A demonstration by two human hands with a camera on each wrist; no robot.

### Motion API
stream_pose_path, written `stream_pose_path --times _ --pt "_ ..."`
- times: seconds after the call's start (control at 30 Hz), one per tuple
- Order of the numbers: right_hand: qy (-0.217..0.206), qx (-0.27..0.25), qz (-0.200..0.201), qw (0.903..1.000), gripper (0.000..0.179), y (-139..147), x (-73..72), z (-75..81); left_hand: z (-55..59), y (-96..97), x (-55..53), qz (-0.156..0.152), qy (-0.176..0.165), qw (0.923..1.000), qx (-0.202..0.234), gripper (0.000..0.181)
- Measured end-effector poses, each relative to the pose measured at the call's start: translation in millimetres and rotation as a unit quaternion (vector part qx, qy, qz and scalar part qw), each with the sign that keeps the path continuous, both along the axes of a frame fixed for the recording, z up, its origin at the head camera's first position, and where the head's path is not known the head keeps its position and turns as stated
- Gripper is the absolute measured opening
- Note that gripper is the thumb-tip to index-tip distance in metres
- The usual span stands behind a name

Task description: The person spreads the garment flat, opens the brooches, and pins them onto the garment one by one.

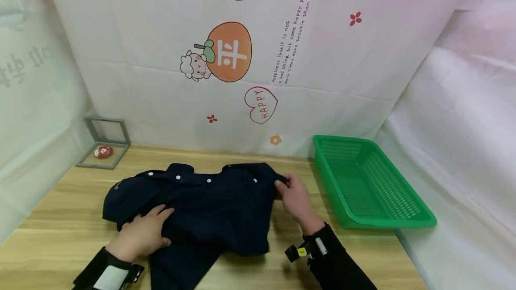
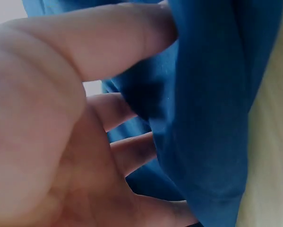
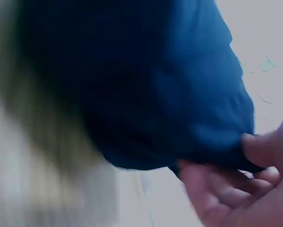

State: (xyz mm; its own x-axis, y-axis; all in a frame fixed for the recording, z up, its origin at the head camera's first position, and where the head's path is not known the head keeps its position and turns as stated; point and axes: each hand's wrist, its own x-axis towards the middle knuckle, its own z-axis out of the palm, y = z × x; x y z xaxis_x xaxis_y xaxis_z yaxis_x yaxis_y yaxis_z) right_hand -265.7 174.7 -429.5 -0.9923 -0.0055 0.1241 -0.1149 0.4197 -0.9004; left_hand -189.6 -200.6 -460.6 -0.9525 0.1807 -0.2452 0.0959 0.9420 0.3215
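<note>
A dark navy garment [image 1: 217,209] with several white buttons lies rumpled on the table, one section hanging down toward the near edge. On its left part rests my left hand [image 1: 143,234], fingers spread and fairly straight. The left wrist view shows the thumb and fingers of that hand [image 2: 103,156] touching loose folds of the cloth [image 2: 207,118]. My right hand [image 1: 296,198] pinches the garment's upper right corner between thumb and fingers. Seen from the right wrist, the cloth [image 3: 198,109] stretches away from that hand [image 3: 240,184], and part of this view is blurred.
A green plastic basket [image 1: 342,191] stands at the right of the wooden table [image 1: 48,236]. At the back left is a grey hinged frame [image 1: 114,164], standing open, with a small red and white item [image 1: 103,151] in it. Printed white cloth [image 1: 322,115] walls the back and sides.
</note>
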Motion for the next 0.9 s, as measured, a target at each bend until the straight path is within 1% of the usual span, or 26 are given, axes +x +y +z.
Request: stream_pose_path --times 0.03,0.1,0.13,0.17,0.2,0.27,0.3,0.33,0.37,0.4,0.47,0.5,0.53,0.57,0.63,0.67,0.7,0.73,0.77,0.8,0.83,0.87,0.9 --pt "0.011 -0.019 -0.023 0.9995 0.011 2.8 -2.0 2.6 -0.1 -0.4 0.0 0.0 0.002 1.0 0.0 0.072" --pt "0.039 -0.035 -0.058 0.9969 0.014 8.7 -4.8 8.6 -0.2 -0.8 0.0 0.0 0.007 1.0 0.0 0.071" --pt "0.049 -0.036 -0.066 0.996 0.017 11.8 -5.5 11.4 0.0 -0.7 0.1 0.0 0.008 1.0 0.0 0.071" --pt "0.053 -0.041 -0.063 0.9958 0.021 14.9 -5.7 14.1 0.3 -0.5 0.1 0.0 0.01 0.9999 0.0 0.071" --pt "0.05 -0.048 -0.045 0.9966 0.027 18.0 -5.7 16.1 0.3 -0.3 0.2 0.0 0.011 0.9999 -0.001 0.071" --pt "0.018 -0.039 0.009 0.999 0.043 23.2 -3.7 19.4 1.1 0.3 0.2 0.0 0.011 0.9999 -0.003 0.072" --pt "-0.006 -0.017 0.037 0.9991 0.053 25.2 -2.1 20.0 1.5 0.6 0.2 -0.001 0.011 0.9999 -0.004 0.072" --pt "-0.035 0.015 0.064 0.9972 0.063 27.0 0.1 19.6 2.0 0.8 0.2 0.0 0.01 0.9999 -0.004 0.072" --pt "-0.064 0.058 0.09 0.9922 0.074 28.7 2.1 18.0 2.4 1.0 0.2 -0.001 0.01 0.9999 -0.005 0.072" --pt "-0.09 0.108 0.112 0.9837 0.083 29.8 4.2 15.3 2.9 1.2 0.3 -0.001 0.01 0.9999 -0.005 0.073" --pt "-0.129 0.203 0.143 0.9601 0.1 31.4 8.6 8.1 3.7 1.7 0.5 -0.001 0.008 1.0 -0.005 0.073" --pt "-0.136 0.247 0.156 0.9468 0.105 31.8 10.5 4.0 4.0 1.9 0.6 -0.002 0.007 1.0 -0.004 0.073" --pt "-0.136 0.278 0.171 0.9355 0.106 32.2 12.0 -0.1 4.3 2.1 0.7 -0.002 0.006 1.0 -0.004 0.073" --pt "-0.126 0.306 0.186 0.9252 0.101 32.3 12.8 -4.1 4.4 2.3 0.7 -0.003 0.006 1.0 -0.004 0.073" --pt "-0.095 0.347 0.196 0.9125 0.083 33.2 13.0 -8.9 4.3 2.5 0.4 -0.003 0.004 1.0 -0.004 0.073" --pt "-0.079 0.365 0.192 0.9074 0.073 34.0 12.3 -9.8 4.2 2.5 0.3 -0.003 0.004 1.0 -0.004 0.073" --pt "-0.063 0.379 0.181 0.9053 0.064 35.2 11.3 -8.9 4.0 2.5 0.2 -0.003 0.005 1.0 -0.004 0.073" --pt "-0.048 0.39 0.161 0.9055 0.055 36.5 9.6 -7.4 3.9 2.5 0.0 -0.003 0.004 1.0 -0.004 0.073" --pt "-0.032 0.396 0.133 0.9078 0.048 37.8 8.0 -4.6 3.4 2.1 0.1 -0.003 0.005 1.0 -0.004 0.073" --pt "-0.015 0.396 0.1 0.9125 0.046 39.0 6.8 -0.5 3.3 1.9 0.1 -0.003 0.004 1.0 -0.004 0.073" --pt "0.008 0.388 0.064 0.9192 0.044 40.2 5.5 3.8 2.8 1.5 0.3 -0.004 0.004 1.0 -0.004 0.073" --pt "0.042 0.373 0.027 0.9263 0.044 40.9 4.1 8.2 2.5 1.3 0.3 -0.004 0.004 1.0 -0.004 0.073" --pt "0.087 0.352 -0.005 0.9321 0.043 41.3 2.8 12.6 2.3 1.2 0.6 -0.005 0.004 1.0 -0.004 0.073"
